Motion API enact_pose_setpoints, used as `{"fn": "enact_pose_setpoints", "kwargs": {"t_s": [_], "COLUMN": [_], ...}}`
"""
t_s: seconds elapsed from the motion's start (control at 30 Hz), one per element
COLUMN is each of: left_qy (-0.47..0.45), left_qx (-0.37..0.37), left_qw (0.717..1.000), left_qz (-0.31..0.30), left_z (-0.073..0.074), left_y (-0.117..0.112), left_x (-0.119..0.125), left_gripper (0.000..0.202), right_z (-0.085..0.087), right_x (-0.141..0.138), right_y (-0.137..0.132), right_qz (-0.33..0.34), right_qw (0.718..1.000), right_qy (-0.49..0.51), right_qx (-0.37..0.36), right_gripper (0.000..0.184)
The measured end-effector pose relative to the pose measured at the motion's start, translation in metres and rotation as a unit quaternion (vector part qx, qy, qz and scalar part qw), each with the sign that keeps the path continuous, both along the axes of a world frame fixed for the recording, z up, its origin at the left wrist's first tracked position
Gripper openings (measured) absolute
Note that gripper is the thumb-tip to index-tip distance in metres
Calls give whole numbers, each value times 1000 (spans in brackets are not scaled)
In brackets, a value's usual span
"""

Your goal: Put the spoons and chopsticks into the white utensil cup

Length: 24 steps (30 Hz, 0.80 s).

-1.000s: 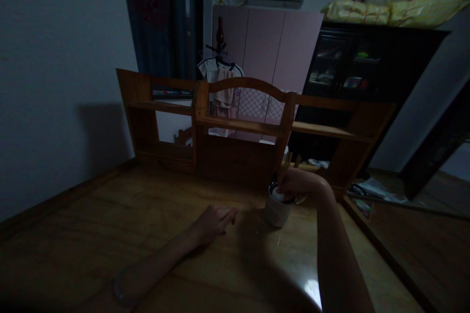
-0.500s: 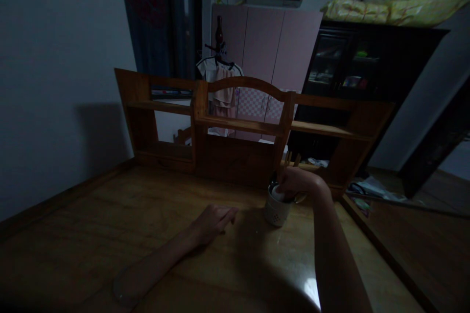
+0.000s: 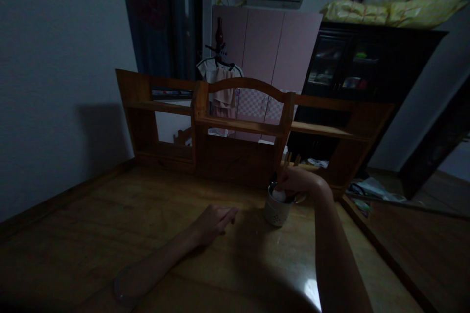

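A small white perforated holder (image 3: 276, 211) stands on the wooden desk (image 3: 121, 215), with a white rounded thing and some wooden sticks in it. My right hand (image 3: 297, 182) sits over its rim, fingers closed around the wooden sticks that poke up behind the knuckles. My left hand (image 3: 215, 221) rests flat on the desk a little to the left of the holder, fingers stretched out and holding nothing. The room is dim, so the holder's contents are hard to make out.
A wooden desk hutch (image 3: 242, 127) with low shelves runs along the back of the desk. Behind it are a pink wardrobe (image 3: 268, 54), hanging clothes (image 3: 220, 83) and a dark glass cabinet (image 3: 352, 68). The desk's right edge drops to the floor, where papers (image 3: 370, 190) lie.
My right hand has risen very slightly over the holder. The left hand stays where it was.
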<state>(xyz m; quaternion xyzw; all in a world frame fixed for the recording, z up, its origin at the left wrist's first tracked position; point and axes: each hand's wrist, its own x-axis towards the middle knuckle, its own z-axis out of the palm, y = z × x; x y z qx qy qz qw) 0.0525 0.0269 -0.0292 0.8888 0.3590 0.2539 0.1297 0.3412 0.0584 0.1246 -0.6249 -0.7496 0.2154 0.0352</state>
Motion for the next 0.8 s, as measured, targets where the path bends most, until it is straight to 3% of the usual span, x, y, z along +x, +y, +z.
{"fn": "enact_pose_setpoints", "kwargs": {"t_s": [0.33,0.47,0.57,0.7,0.73,0.8], "left_qy": [-30,-37,-43,-27,-25,-28], "left_qx": [-28,-35,-27,11,18,29], "left_qw": [999,999,998,999,999,998], "left_qz": [15,18,22,31,34,37], "left_z": [2,1,0,-4,-6,-9], "left_y": [-2,-1,0,3,4,5], "left_x": [1,1,2,2,2,2], "left_gripper": [52,52,56,62,63,65], "right_z": [1,19,44,68,68,59], "right_x": [-1,-4,-6,-16,-20,-26], "right_y": [-1,-20,-61,-146,-168,-209], "right_qz": [-16,-47,-87,-54,-20,81], "right_qw": [1000,995,972,929,934,959], "right_qy": [3,-21,-55,3,29,49], "right_qx": [12,83,212,365,355,268], "right_gripper": [23,28,31,31,30,25]}}
